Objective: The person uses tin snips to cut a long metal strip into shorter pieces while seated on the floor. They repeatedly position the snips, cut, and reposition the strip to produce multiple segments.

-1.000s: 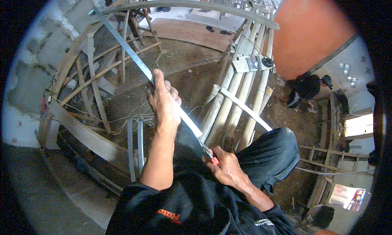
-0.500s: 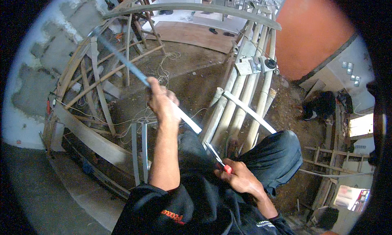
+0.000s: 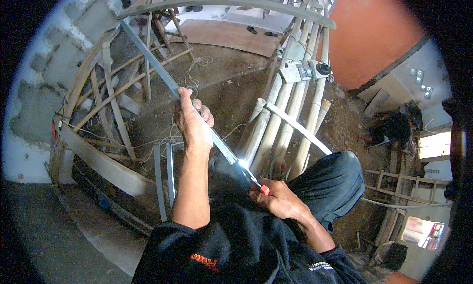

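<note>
A long, thin grey metal channel (image 3: pixel 152 62) slants from the far left down toward my lap. My left hand (image 3: pixel 193 124) is closed around its middle, thumb along the top. At the near end of the channel, my right hand (image 3: pixel 283 200) grips red-handled tin snips (image 3: pixel 264 190). Their blades meet that end beside a bright white glint, so whether they bite into the metal I cannot tell. The right palm hides most of the handles.
Bamboo poles (image 3: pixel 268 136) run away from my knees, with a pale strip (image 3: pixel 300 127) lying across them. Tools, including a black round item (image 3: pixel 322 69), sit farther along. Wooden bracing (image 3: pixel 113 87) and loose cord (image 3: pixel 189 79) are on the left. Metal channels (image 3: pixel 161 180) stand near my left forearm.
The channel's far end has come to rest near the wooden frame and looks sharper. My right hand and the snips have shifted slightly up and left; a bright glint now shows at the blades.
</note>
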`<state>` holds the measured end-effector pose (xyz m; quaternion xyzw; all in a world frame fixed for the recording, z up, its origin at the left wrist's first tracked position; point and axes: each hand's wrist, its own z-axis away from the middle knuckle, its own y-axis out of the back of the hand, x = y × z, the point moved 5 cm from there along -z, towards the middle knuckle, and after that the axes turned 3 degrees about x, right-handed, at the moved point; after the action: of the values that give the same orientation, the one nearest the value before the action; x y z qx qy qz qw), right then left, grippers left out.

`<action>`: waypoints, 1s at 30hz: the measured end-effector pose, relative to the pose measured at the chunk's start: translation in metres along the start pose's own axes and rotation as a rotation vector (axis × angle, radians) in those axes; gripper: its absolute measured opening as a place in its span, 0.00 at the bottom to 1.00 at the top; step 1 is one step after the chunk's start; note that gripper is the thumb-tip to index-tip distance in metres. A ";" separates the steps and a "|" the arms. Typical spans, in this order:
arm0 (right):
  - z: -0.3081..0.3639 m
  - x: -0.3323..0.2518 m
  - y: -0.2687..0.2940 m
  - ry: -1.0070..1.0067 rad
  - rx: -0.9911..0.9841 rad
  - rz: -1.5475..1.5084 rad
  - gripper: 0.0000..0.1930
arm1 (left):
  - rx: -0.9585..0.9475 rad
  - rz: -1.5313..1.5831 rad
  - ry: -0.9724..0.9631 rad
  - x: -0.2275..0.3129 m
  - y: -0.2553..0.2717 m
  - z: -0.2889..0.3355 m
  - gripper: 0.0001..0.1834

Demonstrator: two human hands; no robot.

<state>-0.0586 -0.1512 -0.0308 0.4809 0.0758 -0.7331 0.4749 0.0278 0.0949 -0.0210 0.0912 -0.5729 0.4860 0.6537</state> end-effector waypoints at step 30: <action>-0.001 -0.002 -0.003 -0.011 0.040 -0.092 0.15 | -0.003 0.020 -0.014 -0.003 -0.011 0.011 0.28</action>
<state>-0.0602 -0.1476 -0.0309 0.4823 0.0803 -0.7581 0.4315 0.0295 0.0802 -0.0154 0.0880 -0.5788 0.4911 0.6450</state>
